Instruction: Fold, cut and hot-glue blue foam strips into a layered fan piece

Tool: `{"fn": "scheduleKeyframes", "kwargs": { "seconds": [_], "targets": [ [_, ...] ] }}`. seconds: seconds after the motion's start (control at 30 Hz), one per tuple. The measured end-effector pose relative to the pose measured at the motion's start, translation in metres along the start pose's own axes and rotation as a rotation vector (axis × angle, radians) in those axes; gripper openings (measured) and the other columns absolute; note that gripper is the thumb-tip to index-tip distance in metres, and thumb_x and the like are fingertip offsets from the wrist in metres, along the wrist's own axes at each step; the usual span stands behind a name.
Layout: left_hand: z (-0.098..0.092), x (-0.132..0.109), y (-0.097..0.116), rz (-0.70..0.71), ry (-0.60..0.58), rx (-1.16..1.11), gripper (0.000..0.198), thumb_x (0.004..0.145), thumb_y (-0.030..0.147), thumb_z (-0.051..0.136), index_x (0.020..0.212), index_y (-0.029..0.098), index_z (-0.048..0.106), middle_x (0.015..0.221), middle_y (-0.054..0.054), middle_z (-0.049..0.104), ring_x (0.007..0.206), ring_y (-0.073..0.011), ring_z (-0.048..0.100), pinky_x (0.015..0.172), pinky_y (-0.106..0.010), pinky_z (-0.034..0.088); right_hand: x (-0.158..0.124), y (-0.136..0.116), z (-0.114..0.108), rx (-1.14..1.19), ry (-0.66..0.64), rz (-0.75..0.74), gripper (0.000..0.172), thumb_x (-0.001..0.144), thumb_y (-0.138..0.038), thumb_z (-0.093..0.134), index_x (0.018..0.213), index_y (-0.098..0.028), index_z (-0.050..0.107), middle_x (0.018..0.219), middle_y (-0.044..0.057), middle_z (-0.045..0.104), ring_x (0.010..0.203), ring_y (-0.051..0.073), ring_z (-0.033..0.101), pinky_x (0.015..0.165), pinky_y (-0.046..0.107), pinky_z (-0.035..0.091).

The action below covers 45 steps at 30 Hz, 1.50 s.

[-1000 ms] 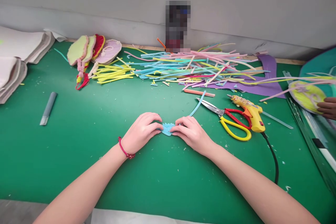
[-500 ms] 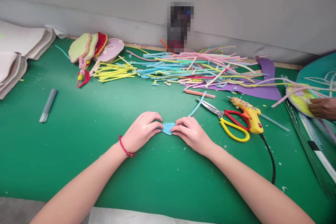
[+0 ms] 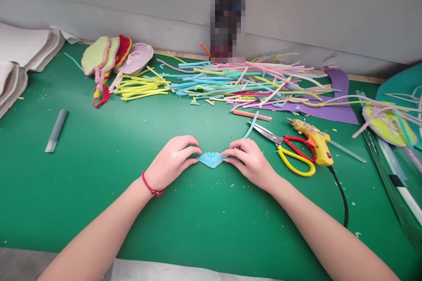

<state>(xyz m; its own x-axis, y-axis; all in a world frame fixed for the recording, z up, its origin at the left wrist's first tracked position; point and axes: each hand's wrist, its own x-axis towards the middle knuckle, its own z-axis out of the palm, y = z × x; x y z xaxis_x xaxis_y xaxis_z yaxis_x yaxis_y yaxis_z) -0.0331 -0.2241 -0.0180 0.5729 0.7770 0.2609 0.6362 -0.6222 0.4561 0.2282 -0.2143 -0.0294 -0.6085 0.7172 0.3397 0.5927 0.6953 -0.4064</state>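
A small chevron-shaped piece of light-blue pipe cleaners (image 3: 212,160), laid in close V-shaped rows, is stretched between my hands just over the green table. My left hand (image 3: 174,158) pinches its left corner between thumb and fingers. At the opposite corner, my right hand (image 3: 252,162) has thumb and fingertips closed on it. A blue pipe cleaner (image 3: 252,124) sticks up behind the right hand; where its lower end goes is hidden. Scissors (image 3: 280,140) with red and yellow handles lie right of that hand, beside a yellow glue gun (image 3: 314,142).
Loose coloured pipe cleaners (image 3: 231,79) lie in a heap along the back, partly on purple sheet material (image 3: 343,112). Several fan-shaped pieces (image 3: 95,56) sit at the back left. A grey tube (image 3: 57,129) lies at left. The glue gun's black cord (image 3: 341,189) runs toward me.
My hands have moved slightly apart, and more of the blue piece shows between them. Another person's hand at the right edge has gone out of view.
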Motion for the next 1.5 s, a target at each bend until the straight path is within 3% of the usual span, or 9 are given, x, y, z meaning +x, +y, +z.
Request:
{"fn": "scheduleKeyframes", "kwargs": {
  "seconds": [0.77,1.07,1.5],
  "targets": [
    [0.005,-0.001,-0.009,0.015,0.007,0.028,0.007,0.089,0.02,0.057,0.091,0.017,0.063,0.103,-0.008,0.064,0.103,-0.023,0.059,0.09,-0.04,0.049,0.0,0.009,0.0,-0.021,-0.007,-0.011,0.013,0.093,-0.023,0.053,0.094,-0.019,0.065,0.091,0.006,0.06,0.081,0.017,0.053,0.071,0.031,0.04],
    [0.005,0.001,-0.005,0.073,0.065,0.049,0.012,0.092,0.019,0.052,0.089,0.017,0.063,0.098,-0.008,0.065,0.101,-0.0222,0.06,0.087,-0.039,0.05,0.0,0.007,0.001,-0.012,-0.015,-0.014,0.013,0.093,-0.022,0.053,0.093,-0.019,0.065,0.09,0.006,0.06,0.08,0.016,0.053,0.071,0.031,0.04],
    [0.009,0.001,-0.007,0.053,0.059,0.022,0.014,0.092,0.02,0.051,0.086,0.019,0.064,0.096,-0.007,0.065,0.1,-0.0205,0.06,0.087,-0.037,0.049,0.0,0.015,-0.002,-0.02,-0.025,0.004,0.016,0.094,-0.024,0.05,0.096,-0.021,0.065,0.092,0.007,0.059,0.081,0.017,0.054,0.071,0.032,0.041]
  ]
}}
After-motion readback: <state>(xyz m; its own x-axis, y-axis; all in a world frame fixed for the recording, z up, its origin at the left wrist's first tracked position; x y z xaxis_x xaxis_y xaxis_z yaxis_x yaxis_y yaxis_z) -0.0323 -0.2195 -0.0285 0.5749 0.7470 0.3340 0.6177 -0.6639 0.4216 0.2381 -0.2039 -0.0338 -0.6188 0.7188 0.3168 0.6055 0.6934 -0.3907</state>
